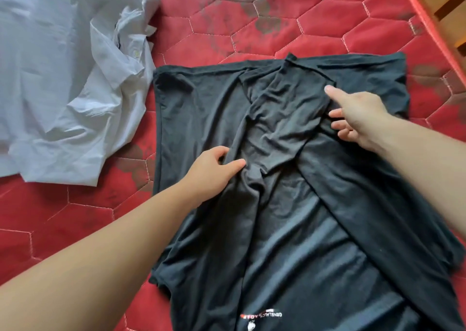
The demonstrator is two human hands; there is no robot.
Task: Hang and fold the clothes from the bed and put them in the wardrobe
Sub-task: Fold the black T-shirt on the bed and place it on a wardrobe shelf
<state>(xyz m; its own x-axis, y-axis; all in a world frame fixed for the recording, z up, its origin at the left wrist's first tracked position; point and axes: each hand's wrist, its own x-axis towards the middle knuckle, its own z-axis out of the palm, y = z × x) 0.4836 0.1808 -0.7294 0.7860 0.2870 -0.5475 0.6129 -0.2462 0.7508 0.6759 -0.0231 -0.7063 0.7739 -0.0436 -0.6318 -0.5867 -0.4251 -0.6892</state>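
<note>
Red quilted bed (315,15) carries our black shirt (290,204), white shirt (63,66) beside it; left hand (214,169) pinches a central fold, right hand (358,113) presses flat, fingers loose; slack fabric may bunch, skewing the fold.

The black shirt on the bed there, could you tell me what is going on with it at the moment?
A person is partway through folding the black shirt, which lies spread on the red mattress. Both sides are already folded toward the middle. The left hand pinches a fold of fabric near the centre, while the right hand rests on the overlapping flap with its index finger stretched out. A crumpled pale shirt lies beside it, not yet folded.
</note>
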